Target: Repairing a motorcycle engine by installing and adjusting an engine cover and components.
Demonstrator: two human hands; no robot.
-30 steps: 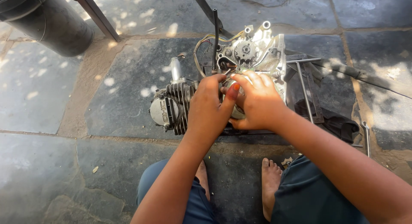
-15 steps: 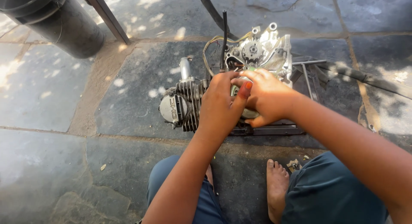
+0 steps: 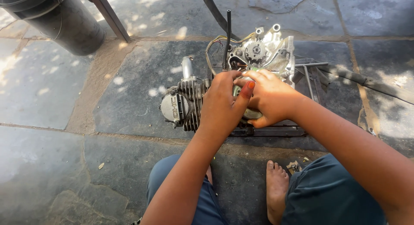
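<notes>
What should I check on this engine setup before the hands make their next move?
1. Left hand on the motorcycle engine: ok, it rests on the middle of the case.
2. Right hand placed: ok, cupped over the same spot, fingers meeting the left thumb.
3. What the hands grip: cannot tell, hidden under the fingers.
4. Engine support: ok, it sits on a metal frame on the stone floor.
5. Bare foot clearance: not ok, it lies close to the frame.
6. Wires clear of the hands: ok.

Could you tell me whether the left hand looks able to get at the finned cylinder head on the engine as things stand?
Probably yes. The left hand rests on the engine right beside the finned cylinder head, and nothing lies between them; the right hand is on the far side.
</notes>
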